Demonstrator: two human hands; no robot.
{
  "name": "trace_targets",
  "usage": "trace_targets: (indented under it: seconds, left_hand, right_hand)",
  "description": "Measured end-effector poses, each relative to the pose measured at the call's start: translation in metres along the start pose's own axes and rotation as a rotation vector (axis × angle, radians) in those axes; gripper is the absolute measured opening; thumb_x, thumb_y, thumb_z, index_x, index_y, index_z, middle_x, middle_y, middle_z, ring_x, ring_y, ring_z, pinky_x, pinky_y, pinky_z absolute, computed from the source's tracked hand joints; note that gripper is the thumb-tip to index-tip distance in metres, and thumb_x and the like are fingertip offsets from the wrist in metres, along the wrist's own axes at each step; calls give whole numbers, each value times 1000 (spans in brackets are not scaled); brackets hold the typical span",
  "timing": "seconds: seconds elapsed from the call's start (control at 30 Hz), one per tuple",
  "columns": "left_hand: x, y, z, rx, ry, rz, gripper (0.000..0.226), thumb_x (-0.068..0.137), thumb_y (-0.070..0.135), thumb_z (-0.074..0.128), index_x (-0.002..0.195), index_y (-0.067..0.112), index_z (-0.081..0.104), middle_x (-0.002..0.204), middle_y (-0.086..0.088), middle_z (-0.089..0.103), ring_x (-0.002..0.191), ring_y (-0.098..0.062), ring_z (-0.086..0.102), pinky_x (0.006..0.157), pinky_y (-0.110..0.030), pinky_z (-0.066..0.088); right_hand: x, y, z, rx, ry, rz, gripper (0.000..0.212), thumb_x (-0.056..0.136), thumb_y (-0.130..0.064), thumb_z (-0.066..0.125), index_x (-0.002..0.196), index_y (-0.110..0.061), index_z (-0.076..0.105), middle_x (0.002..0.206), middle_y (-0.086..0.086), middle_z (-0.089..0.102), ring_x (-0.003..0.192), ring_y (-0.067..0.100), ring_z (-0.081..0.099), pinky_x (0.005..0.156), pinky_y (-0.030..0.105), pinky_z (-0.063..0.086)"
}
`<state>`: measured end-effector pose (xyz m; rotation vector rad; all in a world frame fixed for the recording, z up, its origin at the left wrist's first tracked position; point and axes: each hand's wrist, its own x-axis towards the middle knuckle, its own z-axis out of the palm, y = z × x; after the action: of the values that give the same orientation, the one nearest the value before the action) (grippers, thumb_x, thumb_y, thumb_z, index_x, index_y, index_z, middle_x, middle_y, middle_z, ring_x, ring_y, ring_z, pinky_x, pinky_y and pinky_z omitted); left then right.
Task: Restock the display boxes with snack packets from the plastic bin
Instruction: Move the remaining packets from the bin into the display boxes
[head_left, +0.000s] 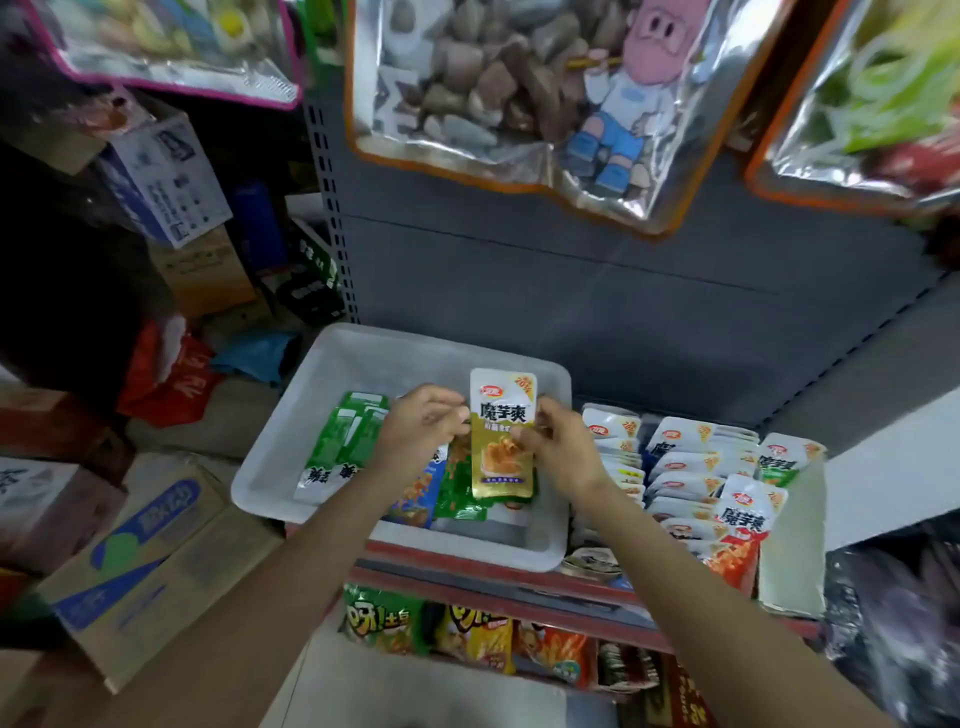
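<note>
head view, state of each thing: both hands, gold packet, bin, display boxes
left hand: pinching gold packet's left edge
right hand: pinching its right edge
gold packet: upright, held above bin
plastic bin: partly filled with packets
display boxes: packed with upright packets

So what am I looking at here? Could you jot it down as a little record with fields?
setting: shop shelf
held item: gold snack packet, upright
left hand: pinches the packet's left edge
right hand: pinches its right edge
source: white plastic bin, green packets lying inside
destination: display boxes right of the bin, packets standing in rows
below: chip bags on the lower shelf
</note>
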<state>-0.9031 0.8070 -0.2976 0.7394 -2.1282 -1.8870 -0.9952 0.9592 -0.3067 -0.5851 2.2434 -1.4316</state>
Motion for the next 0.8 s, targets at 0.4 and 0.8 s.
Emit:
trace_targets:
  seconds: [0.4, 0.8]
  left_hand:
    - [4, 22, 107, 679, -343, 214, 37, 93, 10, 50, 130, 8, 50, 132, -8, 53, 121, -23, 50, 90, -24, 37]
    - [0, 8, 105, 830, -472, 219, 46, 94, 7, 41, 134, 26, 51, 135, -10, 48, 120, -25, 48, 96, -30, 41]
  right_hand:
    - [-30, -9, -113, 261, 361, -109, 27, 83, 9, 61, 94, -15, 62, 86, -2, 69, 73, 4, 65, 69, 26, 55]
    - [-13, 4, -129, 134, 252, -18, 22, 85, 2, 62, 101, -12, 64, 99, 4, 70, 89, 14, 68, 81, 30, 57]
